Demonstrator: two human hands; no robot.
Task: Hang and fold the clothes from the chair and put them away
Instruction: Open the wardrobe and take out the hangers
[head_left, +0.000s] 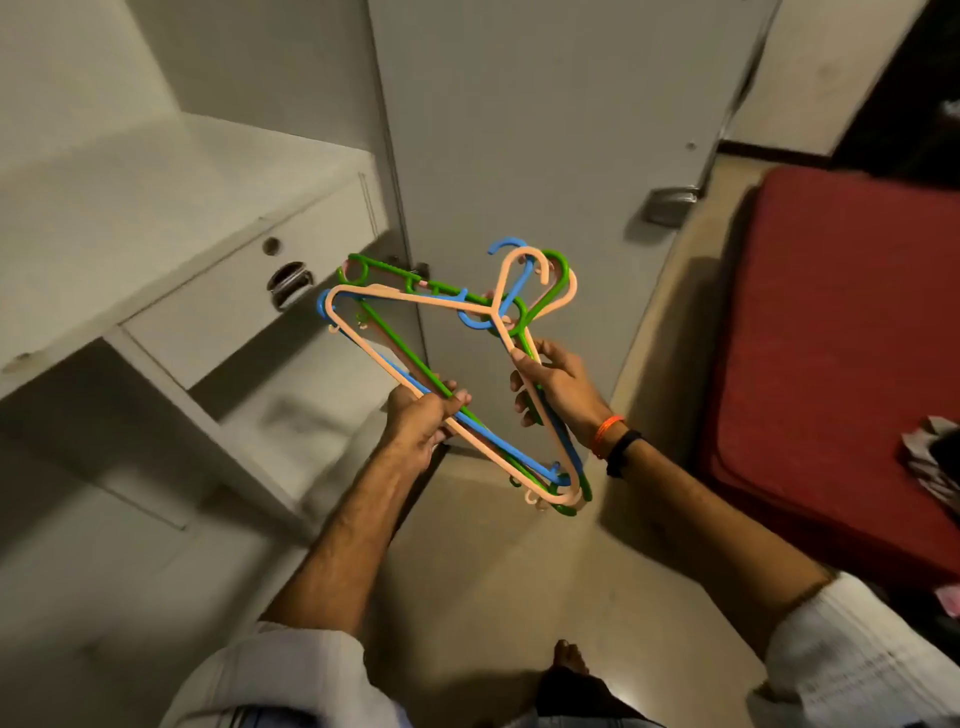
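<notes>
How many hangers (457, 374) are stacked is hard to tell; hooks point to the upper right, bars running lower right; left hand (421, 415) and right hand (556, 384) both grasp them

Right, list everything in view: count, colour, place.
hangers: a bunch, several, peach, green and blue, held mid-frame by both hands
wardrobe door: one, grey-white, behind the hangers
drawer: one, white, metal pull, left
shelf: one, white, above the drawer
mattress: one, red, right
clothes: a pile, mixed colours, on the mattress at the right edge
wristbands: two, orange and black, right wrist
left hand: grips the bunch's lower bars
right hand: grips the right side
</notes>
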